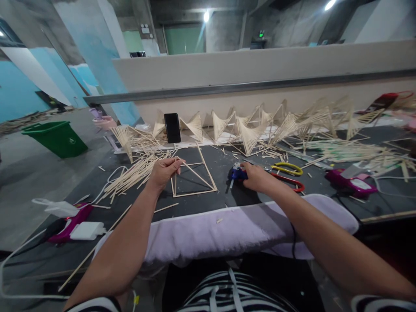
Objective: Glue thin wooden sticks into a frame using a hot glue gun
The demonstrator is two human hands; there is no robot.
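My left hand [165, 172] pinches the top corner of a small frame of thin wooden sticks [195, 194], which stands on the dark table. One stick slants down from my fingertips to the frame's right front corner. To the right, my right hand [255, 177] is closed around a blue glue gun [236, 173], low over the table; a pale glue stick pokes out of it. My fingers hide part of its body. Just beyond that wrist lies a cutting tool with one yellow handle [287, 168] and one red handle [289, 181].
Loose wooden sticks [130, 180] lie left of the frame. Several finished stick models [250, 134] line the back, beside a black phone [172, 128]. Power strips [69, 225] with cables sit at both sides. A lilac cloth [221, 234] covers the front edge.
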